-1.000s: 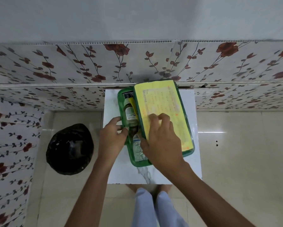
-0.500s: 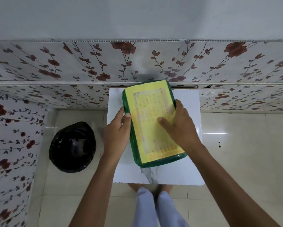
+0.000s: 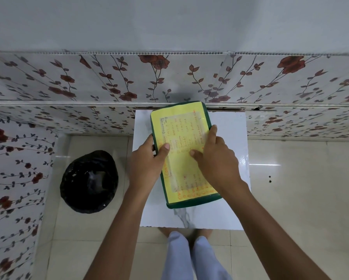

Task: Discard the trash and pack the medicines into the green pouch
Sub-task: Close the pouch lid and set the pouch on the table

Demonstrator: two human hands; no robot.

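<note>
The green pouch (image 3: 181,128) lies on the small white table (image 3: 230,138) with its yellow, printed lid folded down over it. Its contents are hidden under the lid. My left hand (image 3: 147,164) grips the pouch's left edge, thumb on the yellow lid. My right hand (image 3: 216,160) rests on the lid from the right, fingers spread and pressing on the yellow surface. The medicines are out of sight inside.
A black-lined trash bin (image 3: 88,181) stands on the tiled floor left of the table. A floral-patterned wall panel (image 3: 109,77) runs behind the table and down the left side. My legs (image 3: 189,257) stand at the table's near edge.
The lid swung from open, with bottles visible inside, to flat over the pouch. My right hand moved onto the lid's right side and my left hand moved to the left edge.
</note>
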